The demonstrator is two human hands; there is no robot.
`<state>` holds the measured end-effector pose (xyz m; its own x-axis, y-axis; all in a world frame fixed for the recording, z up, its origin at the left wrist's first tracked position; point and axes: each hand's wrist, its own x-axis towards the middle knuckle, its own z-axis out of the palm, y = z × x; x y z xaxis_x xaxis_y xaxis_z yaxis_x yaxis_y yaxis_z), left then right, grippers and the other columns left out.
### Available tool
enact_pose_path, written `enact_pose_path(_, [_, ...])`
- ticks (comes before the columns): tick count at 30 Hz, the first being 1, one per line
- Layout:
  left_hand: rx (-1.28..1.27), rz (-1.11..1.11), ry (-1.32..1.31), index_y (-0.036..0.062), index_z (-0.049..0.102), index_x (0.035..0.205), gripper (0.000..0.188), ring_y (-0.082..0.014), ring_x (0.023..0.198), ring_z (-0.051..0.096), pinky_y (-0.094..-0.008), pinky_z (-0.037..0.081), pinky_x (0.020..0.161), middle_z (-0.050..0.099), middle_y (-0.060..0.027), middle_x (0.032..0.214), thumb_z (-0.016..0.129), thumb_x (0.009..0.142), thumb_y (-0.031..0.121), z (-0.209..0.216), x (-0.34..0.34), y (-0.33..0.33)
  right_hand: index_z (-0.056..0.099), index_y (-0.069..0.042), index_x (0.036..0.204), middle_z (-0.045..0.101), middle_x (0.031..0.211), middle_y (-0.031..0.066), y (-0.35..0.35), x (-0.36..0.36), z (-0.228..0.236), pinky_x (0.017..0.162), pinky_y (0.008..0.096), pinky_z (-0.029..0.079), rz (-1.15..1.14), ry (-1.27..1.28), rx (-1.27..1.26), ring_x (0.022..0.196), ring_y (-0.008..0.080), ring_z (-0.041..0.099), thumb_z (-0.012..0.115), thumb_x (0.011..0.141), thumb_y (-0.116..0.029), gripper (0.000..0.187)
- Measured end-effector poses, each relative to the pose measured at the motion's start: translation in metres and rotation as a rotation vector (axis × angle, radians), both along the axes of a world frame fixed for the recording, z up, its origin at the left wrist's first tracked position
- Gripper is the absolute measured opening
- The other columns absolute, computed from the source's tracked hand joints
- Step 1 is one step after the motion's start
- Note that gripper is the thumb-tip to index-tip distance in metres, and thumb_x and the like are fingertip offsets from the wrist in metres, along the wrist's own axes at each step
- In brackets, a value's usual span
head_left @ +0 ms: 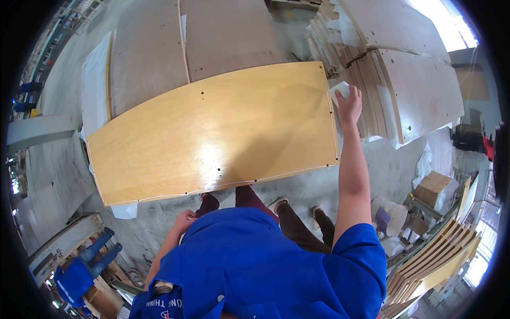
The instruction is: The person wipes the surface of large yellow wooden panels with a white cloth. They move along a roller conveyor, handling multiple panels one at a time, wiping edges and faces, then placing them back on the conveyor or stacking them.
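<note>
A large pale-yellow wooden panel (pixel 175 138) with a curved far edge lies in front of me. Small dark holes dot it, and a thin light line runs along its near and side edges. My right hand (pixel 349 105) reaches out to the panel's right edge, near the far corner. Its fingers are closed on a white pad (pixel 339 91), which sits at that edge; whether it touches the wood I cannot tell. My left hand (pixel 184 219) hangs low beside my body, short of the panel, its fingers curled in with nothing visible in them.
Greyish boards (pixel 228 37) lie beyond the panel. Stacked boards (pixel 419 90) stand close on the right, near my right hand. A white bucket (pixel 390 215) and a rack of wooden panels (pixel 435 266) are at lower right. Another person in blue (pixel 74 282) is at lower left.
</note>
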<state>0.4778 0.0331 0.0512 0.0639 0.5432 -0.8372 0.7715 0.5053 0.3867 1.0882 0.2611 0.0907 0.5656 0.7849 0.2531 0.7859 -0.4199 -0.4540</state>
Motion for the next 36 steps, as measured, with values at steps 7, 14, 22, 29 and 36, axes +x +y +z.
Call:
enact_pose_path(7, [0.0,0.084,0.011,0.0024,0.061,0.091,0.033,-0.0215,0.081,0.063,-0.0323,0.05,0.073,0.066,-0.0104,0.088,0.072,0.07,0.026,0.003,0.001,-0.013,0.056,-0.012,0.101,0.056,0.1,0.0093,0.055,0.001,0.003,0.073,0.0431,0.048,0.029,-0.036,0.059,0.088,0.0324,0.059,0.069,0.072,-0.029,0.036])
enact_pose_path(14, [-0.015,0.122,0.037,0.0033,0.061,0.092,0.032,-0.0223,0.081,0.063,-0.0325,0.05,0.073,0.065,-0.0103,0.088,0.071,0.071,0.025,0.009,0.002,-0.024,0.055,-0.013,0.1,0.056,0.101,0.0092,0.087,0.003,-0.004,0.074,0.0439,0.048,0.009,-0.06,0.005,0.089,0.0327,0.059,0.068,0.071,-0.031,0.036])
enact_pose_path(22, [0.081,-0.061,0.17,0.0079,0.062,0.092,0.035,-0.0279,0.079,0.063,-0.0371,0.05,0.072,0.065,-0.0131,0.088,0.068,0.072,0.036,0.004,-0.023,-0.026,0.056,-0.01,0.106,0.059,0.102,0.0112,0.089,0.019,-0.029,0.074,0.0385,0.05,-0.005,-0.023,0.161,0.09,0.0282,0.059,0.072,0.072,-0.03,0.043])
enact_pose_path(29, [0.606,-0.004,0.233,0.0077,0.055,0.103,0.035,-0.0251,0.088,0.057,-0.0349,0.047,0.076,0.059,-0.0093,0.096,0.068,0.075,0.025,0.016,-0.035,-0.002,0.052,-0.009,0.113,0.058,0.1,0.0071,0.009,-0.004,-0.039,0.044,0.0259,0.041,0.347,2.088,0.422,0.074,0.0226,0.055,0.051,0.088,-0.032,0.034])
enact_pose_path(36, [0.854,-0.391,0.492,0.0146,0.044,0.127,0.06,-0.0273,0.118,0.038,-0.0422,0.03,0.1,0.042,-0.0074,0.128,0.067,0.074,0.031,0.034,-0.021,0.025,0.048,-0.012,0.121,0.052,0.116,0.0104,-0.105,-0.151,-0.041,0.039,0.0245,0.041,0.331,2.526,0.288,0.084,0.027,0.053,0.045,0.089,-0.038,0.042])
